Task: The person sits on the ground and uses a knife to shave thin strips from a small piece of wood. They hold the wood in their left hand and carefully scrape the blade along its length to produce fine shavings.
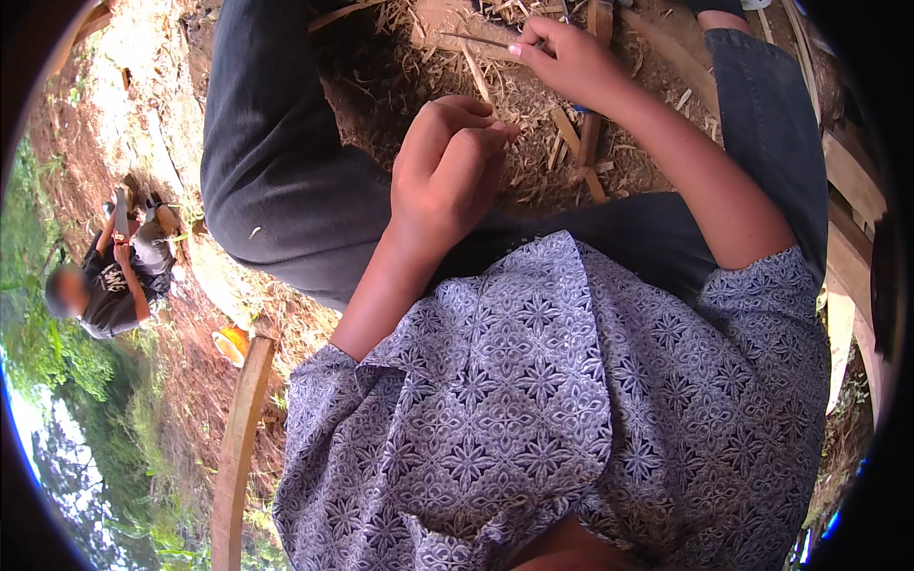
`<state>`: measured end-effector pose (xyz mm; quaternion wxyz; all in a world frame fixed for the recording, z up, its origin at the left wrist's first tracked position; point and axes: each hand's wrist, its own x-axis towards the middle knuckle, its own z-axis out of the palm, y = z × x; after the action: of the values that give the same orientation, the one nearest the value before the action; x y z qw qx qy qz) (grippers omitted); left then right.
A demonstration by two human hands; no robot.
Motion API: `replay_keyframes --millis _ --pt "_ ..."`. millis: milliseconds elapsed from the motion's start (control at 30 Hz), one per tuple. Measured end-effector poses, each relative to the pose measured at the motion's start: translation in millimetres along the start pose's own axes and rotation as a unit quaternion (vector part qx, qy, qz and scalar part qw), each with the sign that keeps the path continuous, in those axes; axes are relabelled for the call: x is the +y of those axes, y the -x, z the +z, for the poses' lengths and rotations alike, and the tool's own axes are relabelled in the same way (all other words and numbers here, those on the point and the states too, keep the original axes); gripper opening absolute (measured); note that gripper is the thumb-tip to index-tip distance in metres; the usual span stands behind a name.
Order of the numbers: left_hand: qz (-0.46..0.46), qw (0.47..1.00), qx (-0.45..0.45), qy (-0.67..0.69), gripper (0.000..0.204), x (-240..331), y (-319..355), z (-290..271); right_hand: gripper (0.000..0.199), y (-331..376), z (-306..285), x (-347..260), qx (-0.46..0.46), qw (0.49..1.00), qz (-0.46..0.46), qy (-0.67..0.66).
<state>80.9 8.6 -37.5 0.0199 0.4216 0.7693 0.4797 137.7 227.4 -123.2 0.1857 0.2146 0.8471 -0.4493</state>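
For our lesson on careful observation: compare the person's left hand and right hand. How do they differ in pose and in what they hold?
1. The left hand is curled into a loose fist; the right hand pinches with its fingertips.
2. The right hand holds a thin stick; nothing shows in the left hand.
3. The right hand reaches further out over the wood shavings; the left hand stays nearer the body.

Both are bare.
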Motion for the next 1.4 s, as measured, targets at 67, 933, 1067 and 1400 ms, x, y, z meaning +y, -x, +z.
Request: replay_keyframes --millis 67,933,1067,1400 --pt "0.001 1.0 0.001 -0.001 0.027 0 0 0 0.026 11 -10 -11 -0.038 0.999 -0.009 0.011" --pt "-0.01 1.0 -0.01 0.017 0.029 2 -2 -2 0.025 24 -28 -28 -0.062 0.997 -0.025 0.028" --pt "-0.013 1.0 -0.019 0.008 0.027 4 0 -1 0.028 9 -14 -18 -0.048 0.997 -0.024 0.048" --pt "0.001 1.0 -0.014 -0.011 0.026 6 -3 0 0.026 -22 12 9 -0.003 0.995 0.033 0.095"
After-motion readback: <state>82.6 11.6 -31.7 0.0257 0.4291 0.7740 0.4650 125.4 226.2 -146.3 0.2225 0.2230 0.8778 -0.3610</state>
